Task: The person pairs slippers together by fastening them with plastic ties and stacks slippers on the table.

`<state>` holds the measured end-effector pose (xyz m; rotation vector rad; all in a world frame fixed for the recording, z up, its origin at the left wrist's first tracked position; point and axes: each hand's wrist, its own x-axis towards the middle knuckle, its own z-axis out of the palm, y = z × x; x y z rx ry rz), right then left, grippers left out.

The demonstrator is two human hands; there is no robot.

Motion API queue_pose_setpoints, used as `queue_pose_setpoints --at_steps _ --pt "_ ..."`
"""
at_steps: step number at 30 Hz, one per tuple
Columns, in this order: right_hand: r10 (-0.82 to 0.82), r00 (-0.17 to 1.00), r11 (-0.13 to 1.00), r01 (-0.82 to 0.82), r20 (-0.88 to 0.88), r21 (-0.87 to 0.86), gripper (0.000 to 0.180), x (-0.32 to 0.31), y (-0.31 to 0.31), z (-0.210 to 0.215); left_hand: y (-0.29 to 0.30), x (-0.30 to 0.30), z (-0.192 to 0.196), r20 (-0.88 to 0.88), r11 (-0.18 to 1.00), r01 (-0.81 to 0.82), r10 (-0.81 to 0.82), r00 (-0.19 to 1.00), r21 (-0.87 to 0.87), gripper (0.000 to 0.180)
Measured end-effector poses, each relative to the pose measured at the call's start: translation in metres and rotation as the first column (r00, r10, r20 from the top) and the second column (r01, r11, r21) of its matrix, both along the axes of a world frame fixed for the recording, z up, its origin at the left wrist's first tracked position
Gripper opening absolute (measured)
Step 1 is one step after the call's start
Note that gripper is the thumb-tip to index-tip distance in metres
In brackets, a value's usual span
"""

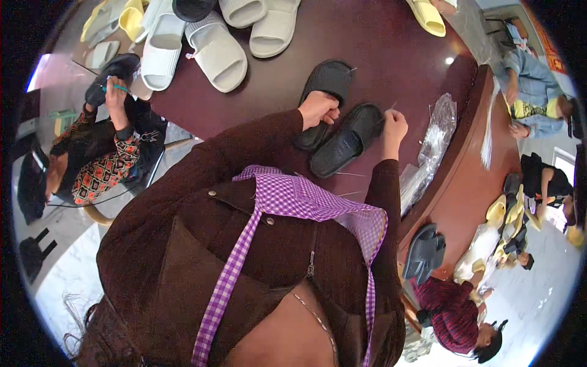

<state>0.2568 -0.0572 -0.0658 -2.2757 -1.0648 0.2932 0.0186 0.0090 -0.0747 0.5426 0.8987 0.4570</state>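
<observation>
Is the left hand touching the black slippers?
Touching. The head view shows the left hand closed and pressed down on the pair of black slippers, its knuckles overlapping the rear slipper's edge with no gap showing.

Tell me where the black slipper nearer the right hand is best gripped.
Probably by its open heel end, coming from the person's side. The black slipper lies sole down, heel toward the person; the strap end is crowded by the right hand and the second slipper.
</observation>
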Motion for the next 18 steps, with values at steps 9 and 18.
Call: queue_pose_setpoints --at_steps 9,18 --pt "0.698 0.618 0.616 -0.776 0.363 0.136 0.012 -0.061 0.094 0.030 0.000 -0.002 0.003 -0.013 1.000 -0.018 0.018 1.000 0.018 0.007" --pt "0.636 0.771 0.771 -0.634 0.028 -0.053 0.011 -0.058 0.097 0.015 0.001 -0.002 0.002 -0.021 0.999 -0.037 0.037 0.999 0.003 0.008"
